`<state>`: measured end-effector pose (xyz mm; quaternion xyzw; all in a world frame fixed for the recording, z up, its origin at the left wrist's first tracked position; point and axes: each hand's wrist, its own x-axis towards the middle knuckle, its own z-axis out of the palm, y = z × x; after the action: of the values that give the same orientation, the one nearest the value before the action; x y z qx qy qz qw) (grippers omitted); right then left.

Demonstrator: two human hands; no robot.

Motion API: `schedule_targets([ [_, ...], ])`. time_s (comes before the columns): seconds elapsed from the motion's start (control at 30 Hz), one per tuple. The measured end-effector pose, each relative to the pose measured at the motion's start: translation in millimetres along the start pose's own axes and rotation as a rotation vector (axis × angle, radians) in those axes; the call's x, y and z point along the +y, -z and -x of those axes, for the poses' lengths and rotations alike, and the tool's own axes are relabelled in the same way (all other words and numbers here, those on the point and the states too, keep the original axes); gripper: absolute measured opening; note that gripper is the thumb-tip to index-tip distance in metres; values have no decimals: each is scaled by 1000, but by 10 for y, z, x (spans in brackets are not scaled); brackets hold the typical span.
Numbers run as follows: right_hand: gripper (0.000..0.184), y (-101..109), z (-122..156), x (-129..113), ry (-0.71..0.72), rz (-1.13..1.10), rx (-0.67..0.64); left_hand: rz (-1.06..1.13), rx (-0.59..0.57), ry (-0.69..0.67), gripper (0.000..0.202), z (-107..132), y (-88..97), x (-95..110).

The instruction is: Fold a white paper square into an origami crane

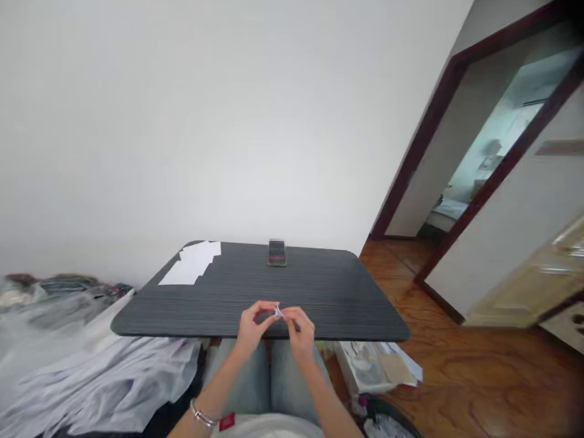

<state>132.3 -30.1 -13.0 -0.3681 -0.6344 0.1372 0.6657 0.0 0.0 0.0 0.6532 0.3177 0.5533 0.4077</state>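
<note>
A small piece of folded white paper (278, 312) is held between both hands just above the front part of the dark table. My left hand (253, 325) pinches its left side between thumb and fingertips. From the other side, my right hand (298, 328) grips it with the thumb and index finger. The fingertips cover much of the paper, so its exact folded shape is hard to make out. Several white paper sheets (194, 264) lie overlapping at the table's far left.
On the dark table (328, 292), a phone (276, 252) leans on a stand near the back edge, by the white wall. Crumpled pale cloth (114, 377) is heaped at the left. Below the table's right front stands a white box (365, 368) with papers. A doorway opens at right.
</note>
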Motion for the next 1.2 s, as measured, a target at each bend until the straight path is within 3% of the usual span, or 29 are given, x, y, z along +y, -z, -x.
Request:
schedule_targets([
  [0.17, 19, 5, 5, -36, -15, 9, -2, -20, -5, -7, 9, 25, -6, 10],
  [0.43, 18, 13, -21, -68, -57, 35, -23, -141, -3, -136, 8, -4, 0, 69],
  [0.7, 17, 25, -25, -63, -93, 26, -42, -183, -158, -74, 9, -27, 7, 186],
  [0.93, 11, 9, -18, -36, -237, 65, -52, -68, -162, 39, 15, -19, -4, 158],
  [1.2, 15, -8, -65, -4, -325, 102, -177, -8, -76, 87, 14, -20, -39, 53],
])
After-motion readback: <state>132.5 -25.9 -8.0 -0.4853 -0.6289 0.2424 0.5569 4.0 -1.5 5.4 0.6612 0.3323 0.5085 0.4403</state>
